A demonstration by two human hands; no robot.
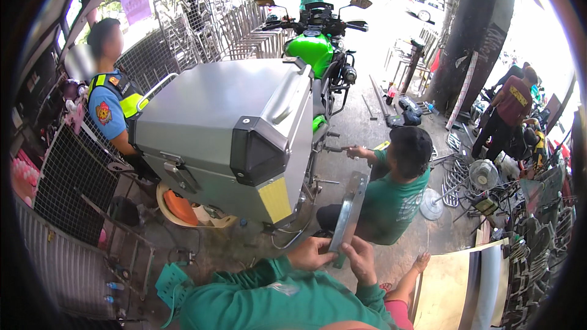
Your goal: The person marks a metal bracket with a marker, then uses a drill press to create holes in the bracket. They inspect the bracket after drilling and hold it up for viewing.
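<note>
Both hands meet down at 6 o'clock in the head view, wrapped around the bottom end of a flat grey metal bar (348, 217) that runs up and a bit toward 1 o'clock. The left hand (310, 253) has its fingers curled shut on the bar's lower left edge, and the right hand (362, 261) clamps the lower right side, thumb lying up along the metal, so both are closed on it, touching each other's side of the same strip. The green sleeves (269, 296) come in from the bottom edge. Just past the bar's top end, at about 3 o'clock from centre, a person in a green shirt (391, 198) crouches on the concrete floor (361, 128), one hand on a tool at the bike's frame. Dead centre and a bit toward 9 o'clock sits a big silver aluminium pannier box (220, 125) with black corner caps, mounted on a green motorcycle (313, 49) that points off toward 12 o'clock. At 9 o'clock a person in a blue shirt with a hi-vis vest (110, 110) stands right beside the box, next to wire mesh racks (73, 177). A small fan (483, 174) sits among the clutter at 3 o'clock.
</note>
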